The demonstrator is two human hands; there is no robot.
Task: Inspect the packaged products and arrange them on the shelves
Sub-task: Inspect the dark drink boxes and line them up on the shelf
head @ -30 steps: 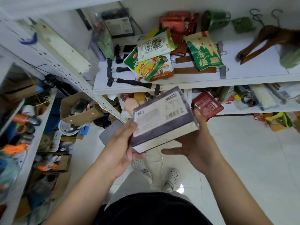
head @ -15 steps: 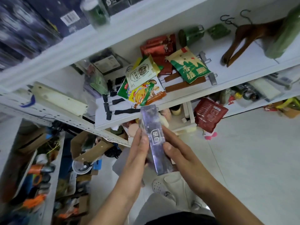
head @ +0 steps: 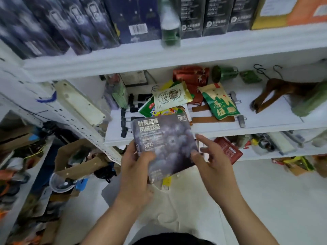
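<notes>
Drink box (head: 164, 138), dark purple with white lettering and "NFC" on its front, hangs in the air before you, slightly tilted, just in front of the lip of the middle shelf (head: 265, 121). Your left hand (head: 136, 170) grips its lower left corner with the thumb laid across the front face. Your right hand (head: 214, 167) pinches the right edge lightly, thumb on the front and index finger stretched up along the side. You appear to be in the checking step, with the front face toward you. To do it well, slide your left thumb out toward the edge so it hides none of the print, and hold by the edges only. Look along the corners and seams for dents, tears or damp. The near end is hidden behind your left hand, so check that too. Turn the box with both hands together, not by one corner: a drink carton is probably heavy for its size and may slip. As for its place, the row of dark boxes (head: 79, 23) on the upper shelf (head: 177, 53), far and to the left, looks like the same kind, though blur leaves that unsure. If you lift it there, mind the green bottle (head: 169, 27) standing at that shelf's edge just right of the row, and the loose snack pouches (head: 169, 98) lying on the middle shelf right behind the box.
</notes>
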